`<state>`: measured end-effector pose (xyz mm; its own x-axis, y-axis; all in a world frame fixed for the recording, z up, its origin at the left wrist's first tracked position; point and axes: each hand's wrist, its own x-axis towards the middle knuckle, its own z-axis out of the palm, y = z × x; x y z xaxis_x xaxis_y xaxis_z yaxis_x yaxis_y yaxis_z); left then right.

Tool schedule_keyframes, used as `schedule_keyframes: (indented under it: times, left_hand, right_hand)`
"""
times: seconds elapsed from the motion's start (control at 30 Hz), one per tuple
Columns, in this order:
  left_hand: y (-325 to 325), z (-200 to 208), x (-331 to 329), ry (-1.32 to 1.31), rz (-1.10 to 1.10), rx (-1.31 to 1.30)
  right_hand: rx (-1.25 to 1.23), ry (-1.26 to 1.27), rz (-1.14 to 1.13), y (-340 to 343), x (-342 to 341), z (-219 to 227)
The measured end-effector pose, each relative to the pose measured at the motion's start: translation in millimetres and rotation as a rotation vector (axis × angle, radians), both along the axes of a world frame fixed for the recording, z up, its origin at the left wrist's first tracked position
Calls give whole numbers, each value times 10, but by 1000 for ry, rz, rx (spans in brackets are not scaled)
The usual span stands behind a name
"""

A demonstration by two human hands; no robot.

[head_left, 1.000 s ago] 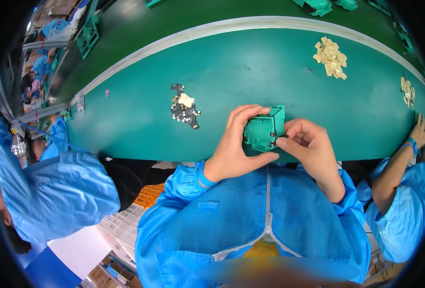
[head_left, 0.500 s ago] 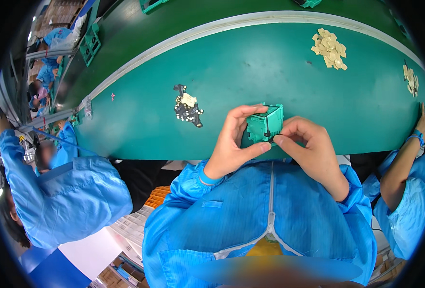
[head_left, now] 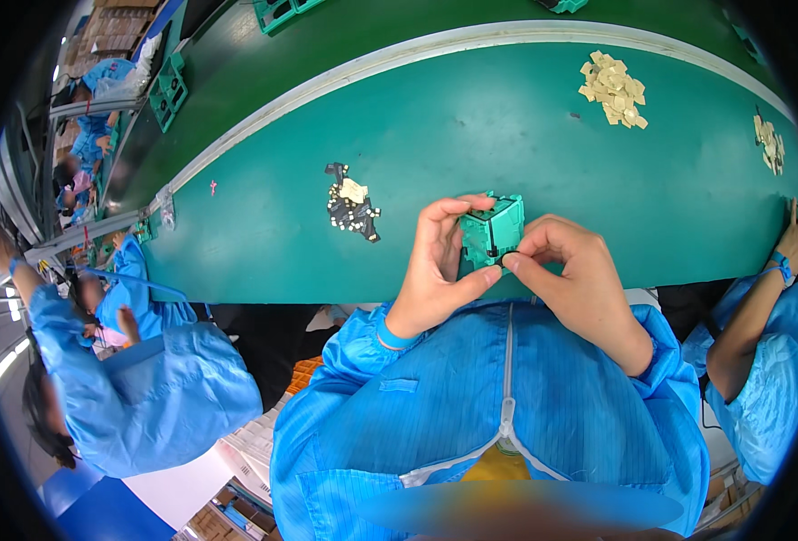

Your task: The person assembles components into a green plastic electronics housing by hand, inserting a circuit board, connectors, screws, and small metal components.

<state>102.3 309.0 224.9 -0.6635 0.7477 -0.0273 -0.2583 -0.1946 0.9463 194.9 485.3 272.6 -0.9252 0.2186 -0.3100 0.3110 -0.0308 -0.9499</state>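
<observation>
One green housing (head_left: pixel 495 229), left hand (head_left: pixel 429 281) curled round it; right hand (head_left: pixel 568 281) pinching near-edge black piece (head_left: pixel 509 260); whether fixed, I cannot tell.

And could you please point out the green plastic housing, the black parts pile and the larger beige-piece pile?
Green plastic housing (head_left: pixel 507 224): head view, on its right-facing wall.
Black parts pile (head_left: pixel 357 217): head view, on its lower half.
Larger beige-piece pile (head_left: pixel 614 89): head view, on its middle.
</observation>
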Motion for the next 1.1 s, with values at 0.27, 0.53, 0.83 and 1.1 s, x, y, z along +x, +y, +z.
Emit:
schedule_keyframes:
  times: [0.27, 0.53, 0.83, 1.1]
  left_hand:
    - [27, 8, 32, 39, 19, -13]
    - [40, -10, 31, 85, 26, -12]
    - [55, 11, 42, 100, 44, -43]
    - [32, 21, 22, 113, 42, -52]
  right_hand:
    - [57, 55, 9, -33, 1, 7]
    - [109, 81, -1, -52, 2, 9]
    - [131, 94, -16, -63, -7, 8]
    - [86, 36, -6, -69, -6, 12]
